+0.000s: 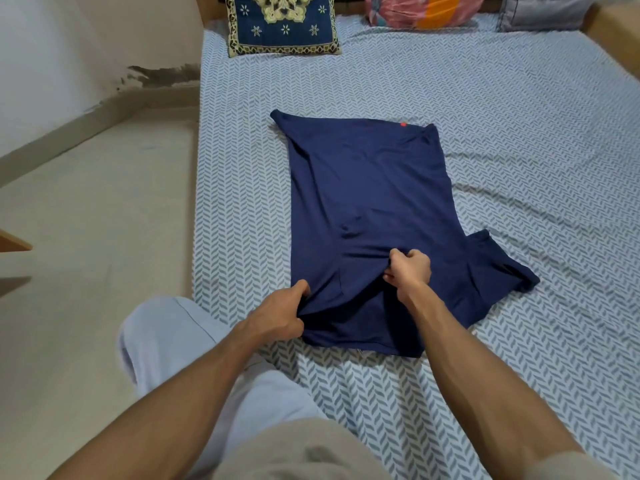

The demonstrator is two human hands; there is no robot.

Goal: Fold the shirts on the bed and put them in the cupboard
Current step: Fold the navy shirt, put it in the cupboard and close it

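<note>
A navy blue shirt (374, 195) lies spread on the bed (519, 133), its hem toward the pillows and its shoulder end near me. One sleeve sticks out to the right; the left side is folded in. My left hand (280, 315) pinches the near left corner of the fabric. My right hand (410, 270) is closed on a bunch of cloth near the middle of the shirt's near end. No cupboard is in view.
A blue embroidered cushion (282, 22), a pink and orange pillow (422, 10) and a grey pillow (543, 10) line the head of the bed. The floor (86, 237) runs along the bed's left side. My knee in pale trousers (173, 341) rests at the bed's edge.
</note>
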